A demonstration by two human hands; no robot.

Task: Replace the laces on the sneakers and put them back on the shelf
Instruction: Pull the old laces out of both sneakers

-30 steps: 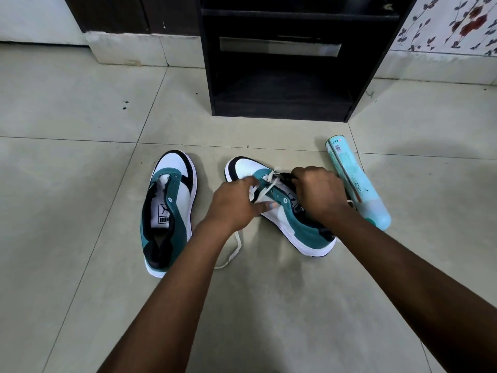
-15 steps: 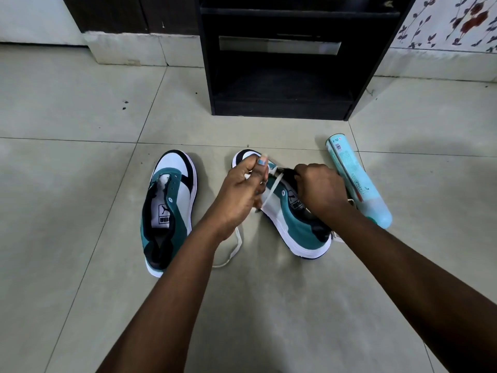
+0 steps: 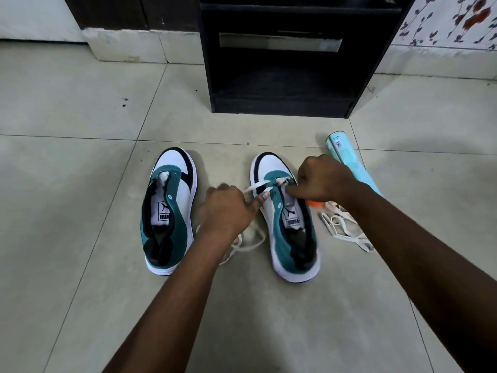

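Left hand [image 3: 224,211] pinches the lace [image 3: 255,187] at the right sneaker's [image 3: 285,214] first eyelets, right hand [image 3: 321,179] presses it with a fingertip; the left sneaker [image 3: 169,211] beside the left hand is unlaced, and the shelf [image 3: 282,76] beyond both hands holds neither.

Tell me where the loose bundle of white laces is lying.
In the head view the loose bundle of white laces lies on the tiled floor, right of the right-hand teal and white sneaker, just below the pale blue spray can.

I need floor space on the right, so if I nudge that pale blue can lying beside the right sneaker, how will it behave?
The can lies on its side on smooth floor tile, so it would probably roll rather than slide. Its round, glossy body looks stiff and likely slippery to grip. It could roll onto the loose lace lying next to it.
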